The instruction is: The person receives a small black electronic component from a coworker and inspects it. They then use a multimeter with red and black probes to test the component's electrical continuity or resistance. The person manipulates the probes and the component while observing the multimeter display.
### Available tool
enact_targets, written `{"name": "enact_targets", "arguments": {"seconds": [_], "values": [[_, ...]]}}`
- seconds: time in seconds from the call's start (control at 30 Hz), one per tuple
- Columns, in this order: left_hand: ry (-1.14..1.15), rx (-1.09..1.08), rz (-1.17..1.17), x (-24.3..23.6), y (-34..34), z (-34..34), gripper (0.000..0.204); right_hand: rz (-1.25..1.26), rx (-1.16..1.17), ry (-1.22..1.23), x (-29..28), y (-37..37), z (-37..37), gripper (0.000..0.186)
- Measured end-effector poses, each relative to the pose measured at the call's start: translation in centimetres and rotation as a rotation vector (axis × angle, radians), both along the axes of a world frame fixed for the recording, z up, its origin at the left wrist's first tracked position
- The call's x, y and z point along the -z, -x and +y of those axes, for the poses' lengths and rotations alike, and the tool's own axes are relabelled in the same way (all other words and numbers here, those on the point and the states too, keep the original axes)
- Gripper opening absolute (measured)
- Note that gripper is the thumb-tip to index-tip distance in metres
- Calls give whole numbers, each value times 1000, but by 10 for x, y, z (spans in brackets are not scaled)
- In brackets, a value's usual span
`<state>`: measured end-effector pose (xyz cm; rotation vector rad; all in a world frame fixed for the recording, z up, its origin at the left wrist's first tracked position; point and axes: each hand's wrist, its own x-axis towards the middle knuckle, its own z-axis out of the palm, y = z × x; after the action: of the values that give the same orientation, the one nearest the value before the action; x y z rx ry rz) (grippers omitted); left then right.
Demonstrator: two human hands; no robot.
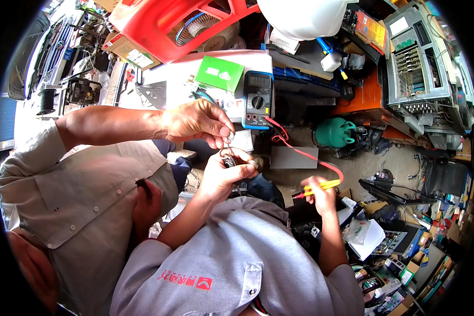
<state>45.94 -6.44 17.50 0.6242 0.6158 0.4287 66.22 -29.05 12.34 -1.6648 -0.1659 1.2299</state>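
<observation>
1. Left hand is closed around a small metal part, held up at chest height above the lap, not resting on anything.
2. Right hand is gripping yellow probes, looks like two held together. It is off to the right, well apart from the part.
3. A co-worker's hand comes in from the left and pinches a tiny shiny piece just above the part. Can't tell if they touch.
4. Handling: the part looks light, rigid and small, easy to drop. Best pinched by its body, leaving the metal ends free.
5. The probes look light and stiff, to be held by the yellow handles. The red lead is soft and could snag.
6. Count: one blue multimeter, one red lead seen, one green box, one green gas canister.
</observation>
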Motion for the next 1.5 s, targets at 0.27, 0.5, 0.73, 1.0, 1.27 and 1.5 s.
{"name": "enact_targets", "arguments": {"seconds": [0.27, 0.5, 0.73, 1.0, 1.27, 1.5], "values": [[-56, -89, 110, -22, -4, -16, 18, 290, 260, -658, -99, 34, 62, 20], [-80, -122, 109, -27, 1, -19, 18, -113, 161, -645, -109, 60, 83, 25], [-88, -137, 131, -35, 2, -22, 17, -487, 88, -718, -111, 72, 96, 16], [-143, -109, 147, -40, 5, -22, 18, -527, 36, -711, -116, 76, 96, 17], [-174, -86, 147, -39, 6, -23, 13, -445, 14, -751, -114, 79, 94, 12], [-218, -91, 146, -43, 5, -24, 11, -564, 9, -739, -117, 79, 96, 11]]}}
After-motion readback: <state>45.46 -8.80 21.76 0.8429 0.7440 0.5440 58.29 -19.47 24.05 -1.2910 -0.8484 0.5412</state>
